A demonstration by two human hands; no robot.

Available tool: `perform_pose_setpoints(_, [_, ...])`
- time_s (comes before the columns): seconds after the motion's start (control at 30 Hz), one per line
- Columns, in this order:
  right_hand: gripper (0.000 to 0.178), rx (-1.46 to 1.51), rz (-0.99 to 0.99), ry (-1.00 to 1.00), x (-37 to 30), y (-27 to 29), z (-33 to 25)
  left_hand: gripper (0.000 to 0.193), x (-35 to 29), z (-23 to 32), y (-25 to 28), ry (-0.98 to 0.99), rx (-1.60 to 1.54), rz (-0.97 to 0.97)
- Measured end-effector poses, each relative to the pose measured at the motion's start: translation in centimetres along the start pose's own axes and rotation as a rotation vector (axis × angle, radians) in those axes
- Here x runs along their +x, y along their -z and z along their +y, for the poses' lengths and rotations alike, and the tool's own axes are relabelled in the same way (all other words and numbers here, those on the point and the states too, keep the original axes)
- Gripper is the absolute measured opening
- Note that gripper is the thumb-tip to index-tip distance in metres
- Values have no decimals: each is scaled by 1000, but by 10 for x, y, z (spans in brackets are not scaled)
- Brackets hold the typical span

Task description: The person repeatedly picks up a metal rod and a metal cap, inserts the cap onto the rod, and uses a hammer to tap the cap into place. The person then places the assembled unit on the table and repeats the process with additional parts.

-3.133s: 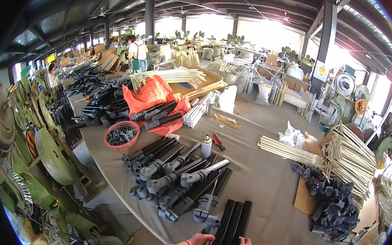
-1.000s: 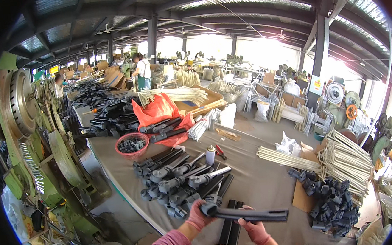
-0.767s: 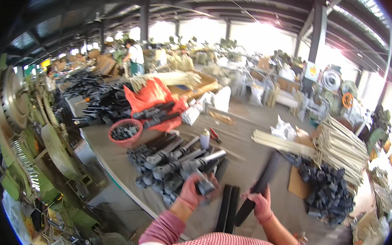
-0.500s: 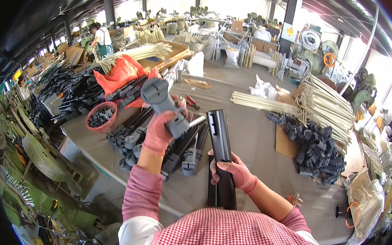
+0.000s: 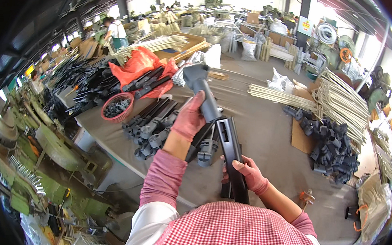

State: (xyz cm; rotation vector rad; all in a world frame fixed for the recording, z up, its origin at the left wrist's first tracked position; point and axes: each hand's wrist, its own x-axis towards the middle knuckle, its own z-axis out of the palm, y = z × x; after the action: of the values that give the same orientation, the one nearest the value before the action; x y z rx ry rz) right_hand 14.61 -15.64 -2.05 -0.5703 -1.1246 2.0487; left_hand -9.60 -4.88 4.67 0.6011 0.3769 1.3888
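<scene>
My left hand (image 5: pixel 190 117), in a pink glove, is closed round a grey plastic fitting (image 5: pixel 206 98) with a wide round head and a narrower neck. The lower end of this fitting is at the top end of a black slotted tube (image 5: pixel 231 149); whether it is inside the tube I cannot tell. My right hand (image 5: pixel 251 175), also gloved in pink, grips that tube lower down, thumb on its near face. The tube's bottom end comes close to my checked apron. Just left of it lie black tubes with grey fittings (image 5: pixel 207 153) on the table.
Left on the table are a pile of grey-ended tubes (image 5: pixel 149 128), a red basket (image 5: pixel 117 107) of small dark parts and an orange-red bag (image 5: pixel 136 69). To the right lie dark plastic fittings (image 5: pixel 331 146) and pale rods (image 5: pixel 341 102). Green machinery (image 5: pixel 60 151) stands left; a person (image 5: pixel 116 32) is far off.
My left hand has brought the grey fitting rightward, turning its narrow end down to the black tube's top. The right hand still grips the tube. The whole view has shifted slightly.
</scene>
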Motion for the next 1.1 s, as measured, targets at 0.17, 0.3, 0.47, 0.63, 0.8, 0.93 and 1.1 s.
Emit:
perform_pose_setpoints(0.17, [43,-51,9,49,2,0,0,26,-2,-17,-20,-48,13,-123])
perform_pose_setpoints(0.3, [50,-59,11,30,3,0,2,25,-3,-16,-40,15,72,-166])
perform_pose_setpoints(0.47, [50,61,-19,-11,0,4,8,27,19,-8,-58,167,316,-246])
perform_pose_setpoints(0.63, [53,118,28,-15,-6,15,14,25,38,-31,-63,267,322,-324])
perform_pose_setpoints(0.8, [53,202,48,-9,-12,28,21,25,49,-55,-67,214,464,-386])
perform_pose_setpoints(0.93, [50,245,118,33,-16,40,26,26,26,-90,-63,312,483,-376])
perform_pose_setpoints(1.1, [49,153,240,57,-20,40,35,23,-8,-111,-35,334,455,-263])
